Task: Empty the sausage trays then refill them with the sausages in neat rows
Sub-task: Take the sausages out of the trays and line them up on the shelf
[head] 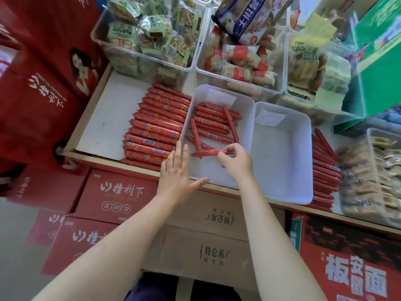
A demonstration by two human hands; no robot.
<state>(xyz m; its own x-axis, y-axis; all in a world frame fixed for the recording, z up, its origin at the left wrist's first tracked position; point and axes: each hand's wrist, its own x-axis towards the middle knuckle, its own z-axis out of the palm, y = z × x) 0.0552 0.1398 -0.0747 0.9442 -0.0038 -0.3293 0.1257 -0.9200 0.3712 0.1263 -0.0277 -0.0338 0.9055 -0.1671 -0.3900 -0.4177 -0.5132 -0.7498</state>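
Two white plastic trays stand side by side on the shelf. The left tray (pixel 247 118) holds several red sausages (pixel 213 123), some in rough rows, a few lying crosswise. The right tray (pixel 303 153) holds only a paper slip. My right hand (pixel 235 161) is inside the left tray and pinches one red sausage (pixel 208 152) by its end. My left hand (pixel 176 170) rests flat with straight fingers on the left tray's near left corner. A pile of sausages (pixel 156 131) lies on the shelf left of the trays, another pile (pixel 324 170) lies to the right.
Clear bins of packaged snacks (pixel 152 33) stand behind the trays and a clear snack bin (pixel 368 177) at the right. A green box (pixel 377 57) sits at the back right. Red and brown cartons (pixel 117 196) are stacked below the shelf's wooden edge.
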